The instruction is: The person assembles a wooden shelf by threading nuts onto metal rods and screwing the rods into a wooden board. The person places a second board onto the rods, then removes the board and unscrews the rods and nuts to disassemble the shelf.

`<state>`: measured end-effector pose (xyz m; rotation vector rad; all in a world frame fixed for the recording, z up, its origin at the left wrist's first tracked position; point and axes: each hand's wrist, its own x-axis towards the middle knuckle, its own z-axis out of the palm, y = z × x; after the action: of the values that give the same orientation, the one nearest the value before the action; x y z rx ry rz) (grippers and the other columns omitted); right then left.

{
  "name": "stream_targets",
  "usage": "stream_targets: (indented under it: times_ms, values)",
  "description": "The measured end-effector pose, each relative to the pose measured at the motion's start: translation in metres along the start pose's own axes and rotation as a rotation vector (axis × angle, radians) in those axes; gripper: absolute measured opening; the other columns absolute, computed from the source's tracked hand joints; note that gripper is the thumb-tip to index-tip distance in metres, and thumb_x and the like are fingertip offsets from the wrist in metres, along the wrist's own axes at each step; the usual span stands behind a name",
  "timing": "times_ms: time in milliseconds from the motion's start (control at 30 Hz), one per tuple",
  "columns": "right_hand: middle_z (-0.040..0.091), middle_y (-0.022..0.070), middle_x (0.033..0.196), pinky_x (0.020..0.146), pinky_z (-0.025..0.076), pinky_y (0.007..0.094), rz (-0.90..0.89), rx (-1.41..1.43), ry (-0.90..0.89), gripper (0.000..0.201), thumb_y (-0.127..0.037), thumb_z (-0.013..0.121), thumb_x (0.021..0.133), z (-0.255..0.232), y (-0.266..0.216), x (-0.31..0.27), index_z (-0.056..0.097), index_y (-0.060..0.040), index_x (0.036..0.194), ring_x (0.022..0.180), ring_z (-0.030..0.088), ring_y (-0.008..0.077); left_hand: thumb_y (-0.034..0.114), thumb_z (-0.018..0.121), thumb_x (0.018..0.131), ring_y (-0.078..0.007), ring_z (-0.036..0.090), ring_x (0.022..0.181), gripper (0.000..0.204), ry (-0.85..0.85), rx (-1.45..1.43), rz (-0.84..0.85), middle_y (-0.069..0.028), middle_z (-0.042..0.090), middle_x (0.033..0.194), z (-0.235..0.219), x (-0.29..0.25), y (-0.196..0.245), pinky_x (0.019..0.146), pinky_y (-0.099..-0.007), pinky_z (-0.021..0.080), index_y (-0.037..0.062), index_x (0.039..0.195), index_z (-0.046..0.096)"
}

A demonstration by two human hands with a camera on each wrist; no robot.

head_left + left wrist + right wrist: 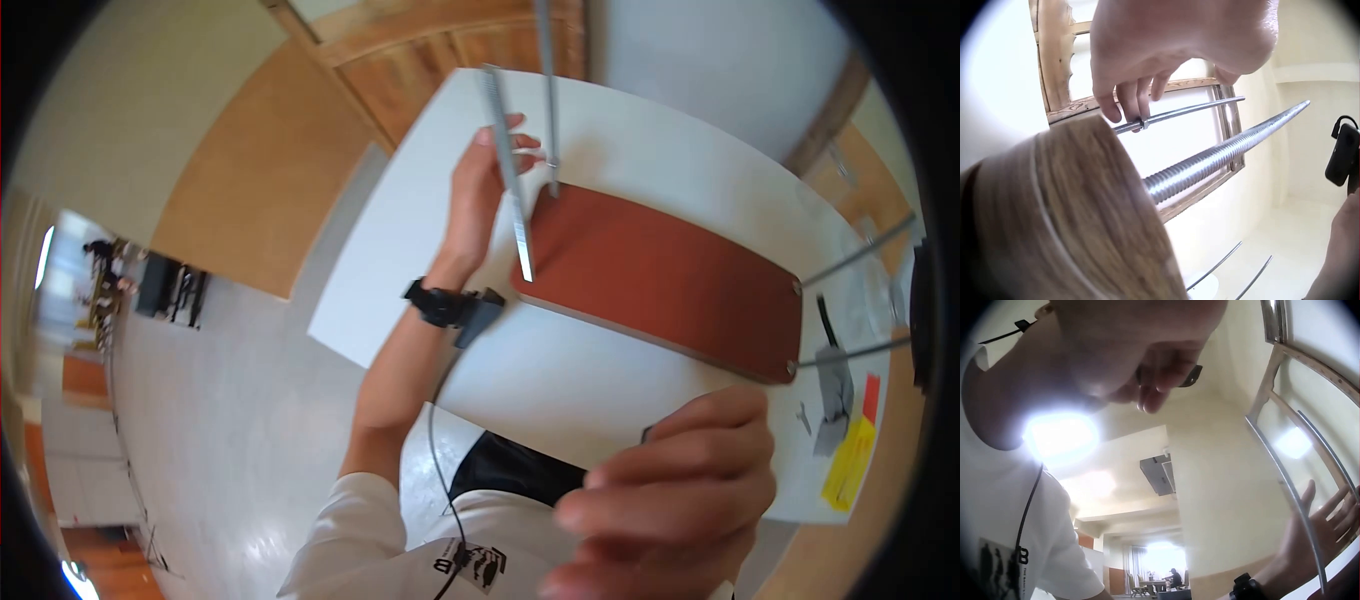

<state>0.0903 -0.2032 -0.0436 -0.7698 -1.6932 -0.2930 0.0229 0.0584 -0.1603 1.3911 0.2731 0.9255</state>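
Observation:
A reddish-brown board (660,280) lies on a white table, a metal rod standing up from each corner. My left hand (485,180) is at its far left corner, fingers stretched between two rods. In the left wrist view, the fingertips reach a small nut (1144,124) on the farther threaded rod (1197,109); the nearer threaded rod (1229,153) rises beside the board's wood-grained edge (1097,206). My right hand (680,490) is raised close to the head camera, blurred, its fingers bent. I cannot tell whether it holds anything.
At the table's right side lie a grey tool-like piece (832,400), a small metal piece (803,418) and a yellow-and-red packet (855,460). Two more rods (860,250) lean outward at the board's right end. A cable (433,440) runs from the left wrist down the shirt.

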Motion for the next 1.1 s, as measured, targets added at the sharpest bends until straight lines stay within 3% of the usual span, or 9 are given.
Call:
stream_targets:
  times_ms: [133, 233, 267, 433, 533, 633, 733, 933, 1100]
  values:
    - [0.066, 0.0002, 0.080, 0.054, 0.047, 0.0268, 0.174, 0.034, -0.056, 0.016, -0.012, 0.080, 0.076, 0.021, 0.038, -0.014, 0.067, -0.0121, 0.085, 0.061, 0.061, 0.0158, 0.059, 0.037, 0.108, -0.0277, 0.060, 0.117, 0.074, 0.069, 0.020, -0.054, -0.0109, 0.062, 0.123, -0.009, -0.002, 0.005, 0.111, -0.0419, 0.042, -0.0031, 0.147, 0.046]
    - [0.064, 0.0023, 0.074, 0.053, 0.048, 0.0295, 0.160, -0.100, -0.235, 0.022, -0.014, 0.084, 0.078, 0.036, 0.073, -0.036, 0.062, -0.0120, 0.082, 0.059, 0.060, 0.0172, 0.065, 0.029, 0.107, -0.0334, 0.055, 0.131, 0.083, -0.064, -0.011, -0.054, -0.0210, 0.057, 0.143, 0.007, -0.003, 0.008, 0.118, -0.0457, 0.036, -0.0041, 0.152, 0.040]
    - [0.063, 0.0029, 0.072, 0.052, 0.047, 0.0301, 0.364, -0.032, -0.285, 0.024, -0.017, 0.082, 0.083, 0.040, 0.081, -0.046, 0.059, -0.0115, 0.081, 0.057, 0.060, 0.0177, 0.065, 0.029, 0.107, -0.0334, 0.055, 0.131, 0.083, -0.071, -0.022, -0.053, -0.0210, 0.057, 0.143, 0.009, -0.004, 0.010, 0.118, -0.0457, 0.036, -0.0041, 0.152, 0.040]
    - [0.057, 0.0042, 0.062, 0.051, 0.044, 0.0320, 0.792, -0.020, -0.394, 0.035, -0.024, 0.079, 0.092, 0.055, 0.104, -0.074, 0.050, -0.0100, 0.078, 0.054, 0.056, 0.0197, 0.064, 0.032, 0.107, -0.0271, 0.066, 0.102, 0.080, 0.134, 0.182, -0.196, -0.0191, 0.072, 0.112, -0.013, 0.002, 0.008, 0.109, -0.0403, 0.045, -0.0077, 0.133, 0.057]
    - [0.056, 0.0041, 0.062, 0.051, 0.043, 0.0323, 0.820, -0.027, -0.410, 0.034, -0.023, 0.078, 0.092, 0.060, 0.105, -0.080, 0.049, -0.0093, 0.079, 0.053, 0.055, 0.0195, 0.061, 0.034, 0.108, -0.0227, 0.062, 0.094, 0.077, 0.195, 0.272, -0.216, -0.0148, 0.070, 0.107, -0.019, 0.003, 0.012, 0.106, -0.0394, 0.045, -0.0071, 0.125, 0.065]
    - [0.055, 0.0037, 0.062, 0.051, 0.043, 0.0322, 0.821, 0.022, -0.394, 0.033, -0.019, 0.077, 0.092, 0.060, 0.108, -0.081, 0.049, -0.0089, 0.079, 0.053, 0.054, 0.0192, 0.064, 0.026, 0.107, -0.0288, 0.057, 0.127, 0.084, 0.014, 0.103, -0.092, -0.0208, 0.065, 0.132, 0.004, -0.001, 0.017, 0.115, -0.0427, 0.038, -0.0086, 0.137, 0.058]
    - [0.055, 0.0036, 0.063, 0.051, 0.043, 0.0320, 0.802, 0.026, -0.411, 0.033, -0.017, 0.077, 0.092, 0.061, 0.110, -0.081, 0.049, -0.0089, 0.078, 0.053, 0.053, 0.0187, 0.065, 0.021, 0.107, -0.0328, 0.053, 0.136, 0.089, -0.119, 0.127, -0.126, -0.0237, 0.062, 0.138, 0.010, -0.005, 0.016, 0.119, -0.0439, 0.035, -0.0096, 0.141, 0.054]
    - [0.052, 0.0041, 0.062, 0.050, 0.040, 0.0340, 0.785, 0.048, -0.393, 0.034, -0.015, 0.077, 0.091, 0.062, 0.111, -0.087, 0.046, -0.0090, 0.077, 0.053, 0.052, 0.0197, 0.055, 0.044, 0.108, -0.0127, 0.055, 0.084, 0.060, 0.217, 0.099, -0.161, -0.0044, 0.063, 0.092, -0.025, 0.003, 0.004, 0.084, -0.0320, 0.045, -0.0001, 0.104, 0.068]
    - [0.050, 0.0037, 0.064, 0.051, 0.041, 0.0303, 0.773, 0.037, -0.395, 0.036, -0.012, 0.079, 0.090, 0.063, 0.112, -0.087, 0.046, -0.0072, 0.076, 0.055, 0.050, 0.0155, 0.060, 0.035, 0.108, -0.0252, 0.060, 0.118, 0.073, 0.017, -0.013, -0.051, -0.0185, 0.065, 0.129, 0.007, -0.002, 0.010, 0.108, -0.0403, 0.042, -0.0048, 0.132, 0.060]
